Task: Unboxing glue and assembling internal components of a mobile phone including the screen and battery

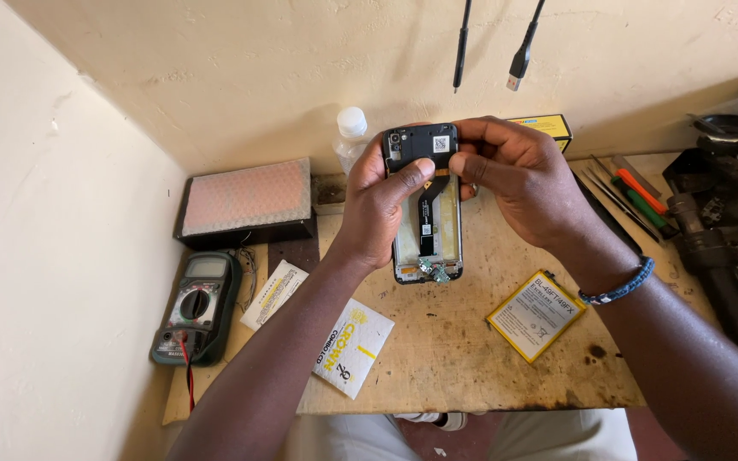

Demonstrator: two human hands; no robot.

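Both hands clamp the opened phone [425, 205], held up over the bench [437, 358]: left hand [379, 209] thumb on the flex cable [430, 201], right hand [518, 175] pinching its top. It looks light and fragile, so keep to the frame edges, with the battery [535, 314] lying below right of the phone

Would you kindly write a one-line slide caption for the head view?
Left hand and right hand hold an opened smartphone above a worn wooden workbench.

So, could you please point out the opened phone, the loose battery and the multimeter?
opened phone [425, 224]: head view, on its flex cable.
loose battery [535, 314]: head view, middle of its yellow-edged face.
multimeter [196, 303]: head view, on its dial.
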